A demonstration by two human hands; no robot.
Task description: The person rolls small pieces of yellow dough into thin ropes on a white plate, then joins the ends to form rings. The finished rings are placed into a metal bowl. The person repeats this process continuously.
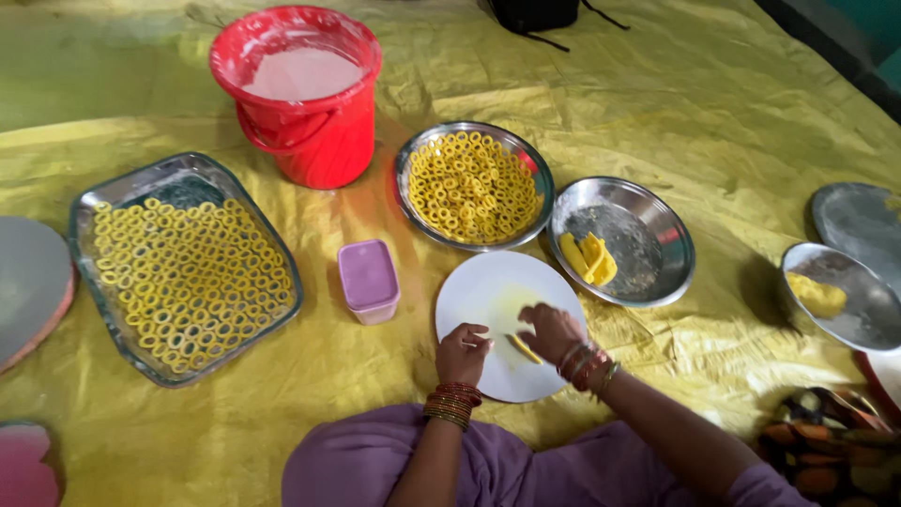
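Note:
A round white plate [488, 291] lies on the yellow sheet in front of me. On it lies a thin yellow strip of dough [524, 349]. My right hand [552, 330] presses down on the strip's far end with curled fingers. My left hand [462, 353] rests on the plate's near left rim, fingers bent, just left of the strip. Both wrists wear bangles. Beyond the plate, a round steel plate [409, 165] is filled with several yellow dough rings, and a rectangular glass tray [90, 287] on the left holds many more.
A steel plate [651, 250] with yellow dough pieces [587, 258] sits right of the ring plate. A small purple lidded box [368, 280] stands left of the white plate. A red bucket [310, 141] is at the back. Another steel bowl [859, 310] with dough [817, 294] lies at far right.

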